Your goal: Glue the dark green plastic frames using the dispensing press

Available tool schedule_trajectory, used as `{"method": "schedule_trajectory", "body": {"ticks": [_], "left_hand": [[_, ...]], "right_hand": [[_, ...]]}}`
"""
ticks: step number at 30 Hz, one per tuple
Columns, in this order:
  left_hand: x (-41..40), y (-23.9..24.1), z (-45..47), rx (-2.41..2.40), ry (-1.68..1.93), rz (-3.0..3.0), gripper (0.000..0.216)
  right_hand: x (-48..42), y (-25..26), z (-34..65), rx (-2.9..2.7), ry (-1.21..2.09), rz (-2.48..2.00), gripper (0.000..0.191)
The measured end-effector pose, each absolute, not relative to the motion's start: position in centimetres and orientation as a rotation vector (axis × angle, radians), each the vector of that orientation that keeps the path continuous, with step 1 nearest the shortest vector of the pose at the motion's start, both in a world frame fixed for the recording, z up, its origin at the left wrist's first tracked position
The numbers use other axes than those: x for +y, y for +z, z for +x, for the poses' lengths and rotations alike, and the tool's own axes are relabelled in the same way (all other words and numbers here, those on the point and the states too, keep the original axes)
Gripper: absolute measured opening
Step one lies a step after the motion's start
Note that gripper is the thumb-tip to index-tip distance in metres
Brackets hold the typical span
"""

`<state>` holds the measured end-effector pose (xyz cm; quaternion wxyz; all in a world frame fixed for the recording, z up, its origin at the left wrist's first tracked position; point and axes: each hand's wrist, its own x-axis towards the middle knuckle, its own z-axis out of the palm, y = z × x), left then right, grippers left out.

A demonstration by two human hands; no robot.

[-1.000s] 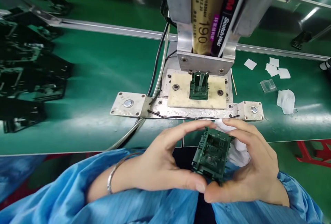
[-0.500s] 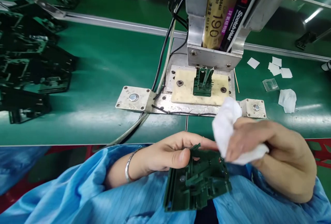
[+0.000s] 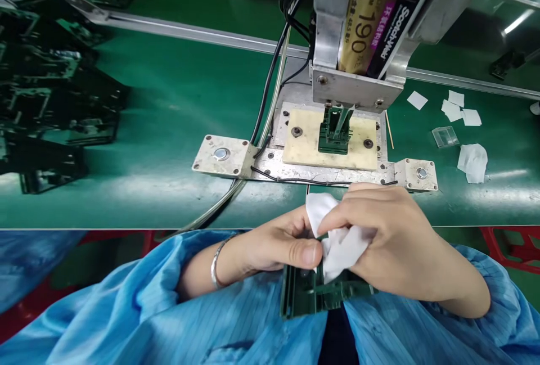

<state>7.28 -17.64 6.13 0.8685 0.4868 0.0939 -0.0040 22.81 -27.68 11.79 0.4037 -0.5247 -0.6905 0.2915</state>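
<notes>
My left hand (image 3: 274, 241) grips a dark green plastic part (image 3: 310, 294) at its upper left edge, holding it low over my lap. Pinched in the fingers of my right hand (image 3: 392, 241) is a white cloth (image 3: 335, 238), pressed onto the top of the part. The cloth and the right hand cover much of the part. Both sleeves are light blue, and a silver bangle (image 3: 216, 261) circles my left wrist.
Ahead on the green belt (image 3: 169, 117) sits a metal fixture (image 3: 312, 168) with a cream plate and another green part (image 3: 335, 134) under a glue dispenser (image 3: 371, 22). Black parts (image 3: 50, 100) pile at the left. White scraps (image 3: 459, 117) lie at the right. Cables run leftwards of the fixture.
The right hand swung the cloth from beside the part down onto its top. The part turned from cupped in both hands to held by the left hand alone.
</notes>
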Motion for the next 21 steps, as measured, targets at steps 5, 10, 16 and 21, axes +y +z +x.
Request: {"method": "schedule_trajectory", "body": {"ticks": [5, 10, 16, 21], "left_hand": [[-17.8, 6.3, 6.7, 0.109, -0.041, 0.804, 0.049], [-17.2, 7.6, 5.9, 0.064, 0.112, 0.777, 0.062], [-15.6, 8.5, 4.9, -0.008, 0.557, 1.324, 0.074], [-14.6, 9.1, 4.7, -0.047, 0.657, 1.55, 0.072]], "right_hand": [[-28.2, 11.0, 23.2, -1.511, 0.699, -1.268, 0.019], [-30.2, 9.8, 26.2, -0.812, 0.234, -1.466, 0.018], [-32.2, 6.8, 32.2, -0.453, -0.461, -1.529, 0.026], [-33.7, 3.9, 36.2, -0.224, -0.396, -1.479, 0.033]]}}
